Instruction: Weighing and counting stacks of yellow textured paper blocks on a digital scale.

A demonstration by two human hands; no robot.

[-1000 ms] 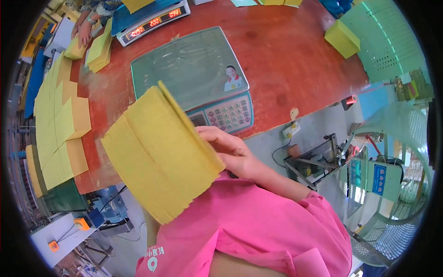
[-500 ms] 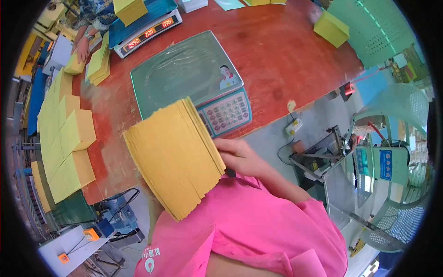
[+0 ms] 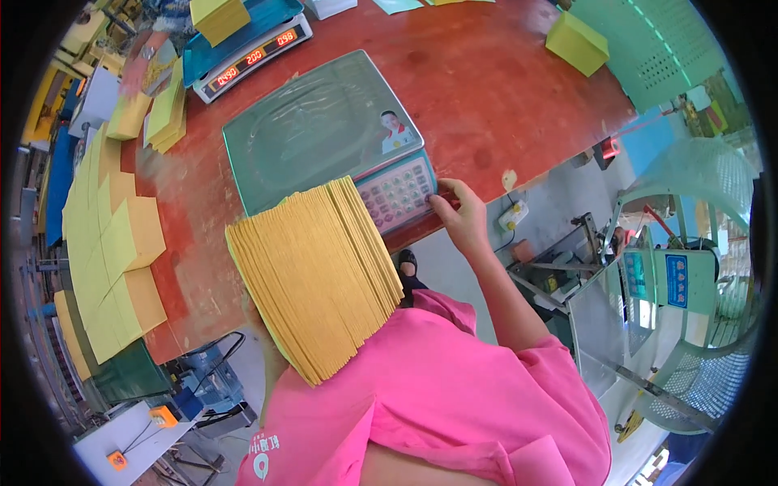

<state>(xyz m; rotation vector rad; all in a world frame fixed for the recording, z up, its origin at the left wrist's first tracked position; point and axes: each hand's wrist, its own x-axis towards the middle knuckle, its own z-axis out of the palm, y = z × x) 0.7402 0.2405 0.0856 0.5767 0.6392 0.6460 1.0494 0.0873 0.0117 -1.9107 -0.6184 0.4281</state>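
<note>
A thick stack of yellow paper, its layered uneven edges facing up, is held in front of my chest. My left hand grips it from the left side, mostly hidden behind it. My right hand is off the stack, with a gap between thumb and index finger. Those fingertips touch the right corner of the keypad on a flat weighing scale, and the other fingers are curled. The stack overlaps the scale's near edge.
Yellow paper blocks line the red table's left side. A second scale with lit red digits carries a stack at the back. Another yellow block sits at the far right. Green machinery stands beyond the table.
My right hand has let go of the stack's right side and moved up and right to the scale's keypad. The stack's edges look more fanned. The co-worker's hand at upper left has shifted and blurred.
</note>
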